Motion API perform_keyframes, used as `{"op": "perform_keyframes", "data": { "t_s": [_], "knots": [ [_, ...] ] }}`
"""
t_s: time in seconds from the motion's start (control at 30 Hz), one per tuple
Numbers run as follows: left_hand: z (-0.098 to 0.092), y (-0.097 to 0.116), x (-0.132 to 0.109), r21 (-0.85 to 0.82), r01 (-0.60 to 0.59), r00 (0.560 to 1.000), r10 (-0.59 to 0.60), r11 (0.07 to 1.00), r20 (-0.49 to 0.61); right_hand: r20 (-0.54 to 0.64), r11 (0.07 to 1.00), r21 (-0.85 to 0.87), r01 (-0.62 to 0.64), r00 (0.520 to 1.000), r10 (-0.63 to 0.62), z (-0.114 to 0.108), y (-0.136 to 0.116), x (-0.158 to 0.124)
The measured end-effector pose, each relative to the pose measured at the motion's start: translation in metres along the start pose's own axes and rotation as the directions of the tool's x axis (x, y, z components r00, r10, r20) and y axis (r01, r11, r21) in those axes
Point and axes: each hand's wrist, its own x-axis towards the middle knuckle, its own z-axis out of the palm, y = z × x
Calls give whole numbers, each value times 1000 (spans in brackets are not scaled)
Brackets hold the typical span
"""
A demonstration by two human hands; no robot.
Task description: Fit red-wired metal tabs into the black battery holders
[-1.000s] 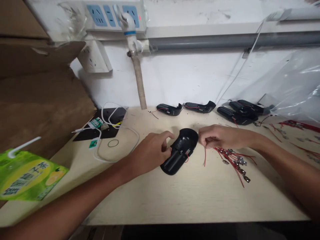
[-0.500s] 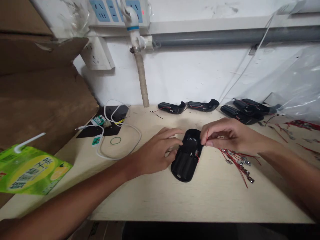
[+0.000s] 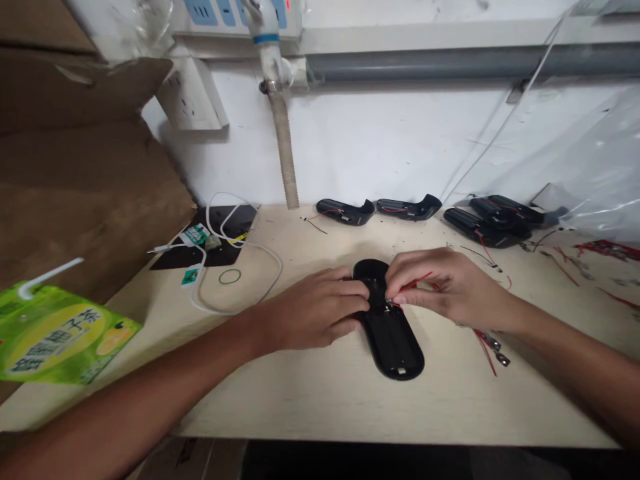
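Note:
A black oval plastic housing (image 3: 395, 340) lies on the pale wooden table (image 3: 325, 393), its long end pointing toward me. My left hand (image 3: 315, 310) grips its left edge with fingers curled. My right hand (image 3: 440, 287) pinches a thin red wire (image 3: 417, 281) with a metal contact at the housing's middle. More red wires with metal tabs (image 3: 490, 343) lie just right of my right wrist.
Several black housings (image 3: 345, 211) (image 3: 487, 220) line the back wall. A white cable (image 3: 240, 267) and small boards lie at left, beside a cardboard box (image 3: 85, 200). A green drink carton (image 3: 55, 333) stands at the near left. Clear plastic bag (image 3: 600, 173) at right.
The housing has been turned so its long end now points toward me. Both hands closed in over its middle, and the right hand brought the red wire onto it.

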Motion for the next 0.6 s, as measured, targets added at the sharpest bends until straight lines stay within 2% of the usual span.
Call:
{"op": "perform_keyframes", "data": {
  "t_s": [0.17, 0.37, 0.6],
  "knots": [
    [2, -1, 0, 20, -36, 999, 36, 999, 21, 8, 990, -64, 127, 992, -127, 12, 2, -1],
    [5, -2, -1, 42, -36, 999, 37, 998, -17, -8, 985, -103, 137, 990, -138, 16, 6, -1],
    [4, 1, 1, 40, -6, 1000, 6, 999, 9, 43, 965, -186, 182, 983, -177, 16, 7, -5]
  ]
}}
